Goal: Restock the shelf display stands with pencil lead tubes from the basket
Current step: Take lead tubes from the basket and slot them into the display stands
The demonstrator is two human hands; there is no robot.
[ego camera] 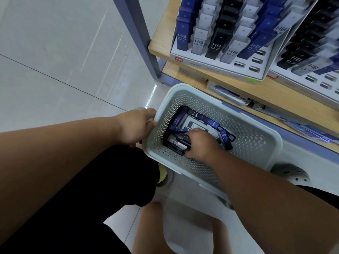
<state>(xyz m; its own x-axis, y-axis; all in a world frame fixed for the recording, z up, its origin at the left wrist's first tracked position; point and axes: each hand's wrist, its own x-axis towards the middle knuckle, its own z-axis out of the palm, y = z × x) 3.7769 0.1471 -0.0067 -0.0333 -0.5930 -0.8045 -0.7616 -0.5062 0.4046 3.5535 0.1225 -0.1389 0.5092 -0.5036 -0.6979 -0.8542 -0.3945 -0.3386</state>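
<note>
A pale perforated plastic basket (244, 136) sits on the floor in front of the shelf. Several blue, black and grey pencil lead tubes (211, 121) marked HB 0.7 lie in its bottom. My left hand (136, 126) grips the basket's left rim. Reaching down inside the basket, my right hand (199, 143) has its fingers curled over tubes there; what it holds is hidden beneath it. Up on the wooden shelf, a white display stand (214, 67) carries rows of upright tubes, with a second stand (300, 81) to its right.
A grey metal shelf post (141, 37) rises at the left of the shelf. A lower wooden shelf (286, 105) holds flat packets. The tiled floor (55, 61) stretches to the left. My legs and a light shoe (293, 175) are beside the basket.
</note>
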